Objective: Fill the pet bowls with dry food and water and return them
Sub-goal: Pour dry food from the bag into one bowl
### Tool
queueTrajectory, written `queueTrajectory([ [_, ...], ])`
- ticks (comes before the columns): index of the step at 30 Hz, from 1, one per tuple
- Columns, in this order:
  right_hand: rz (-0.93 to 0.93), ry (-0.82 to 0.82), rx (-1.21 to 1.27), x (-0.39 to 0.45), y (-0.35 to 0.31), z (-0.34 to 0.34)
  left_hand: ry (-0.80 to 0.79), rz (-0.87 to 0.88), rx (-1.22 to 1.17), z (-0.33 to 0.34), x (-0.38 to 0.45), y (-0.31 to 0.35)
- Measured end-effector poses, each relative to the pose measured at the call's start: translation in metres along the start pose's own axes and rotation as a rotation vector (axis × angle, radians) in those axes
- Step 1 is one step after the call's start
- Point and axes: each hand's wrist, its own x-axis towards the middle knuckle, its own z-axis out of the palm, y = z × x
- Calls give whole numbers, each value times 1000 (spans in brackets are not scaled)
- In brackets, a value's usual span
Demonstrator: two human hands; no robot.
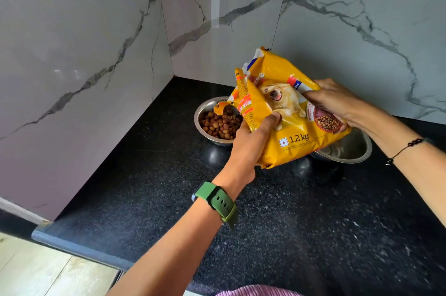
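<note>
**Bag tipped over the left bowl**

Marble walls [96, 54] box in the far-left corner; the black counter [313, 223] lies open near and right. Left hand [251, 141] and right hand [337, 102] both clutch the yellow food bag [284, 112], mouth angled down-left over the kibble-filled bowl [205, 112]. The second bowl [350, 148], seemingly without kibble, sits right, beneath the bag.

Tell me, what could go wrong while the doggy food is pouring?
The yellow food bag is tipped with its torn mouth just over the rim of the left bowl, so kibble might spill onto the black counter. The bag also hides most of the right bowl, so the right hand might bump it.
</note>
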Motion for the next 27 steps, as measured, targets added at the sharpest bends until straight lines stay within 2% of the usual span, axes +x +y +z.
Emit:
queueTrajectory([
  [2, -6, 23, 16, 0, -1, 0, 4, 8, 12, -2, 3, 1],
  [6, 23, 4, -107, 0, -4, 3, -29, -62, -16, -3, 2, 0],
  [13, -10, 22, 3, 0, -3, -2, -21, 16, -26, -3, 3, -1],
  [18, 31, -25, -122, 1, -8, -4, -77, -56, -70, -3, 3, -3],
  [24, 1, 8, -12, 1, -5, -4, -39, 21, -59, -2, 3, -2],
  [27, 16, -5, -96, 3, -8, -5, -61, -5, -80, -3, 5, -2],
])
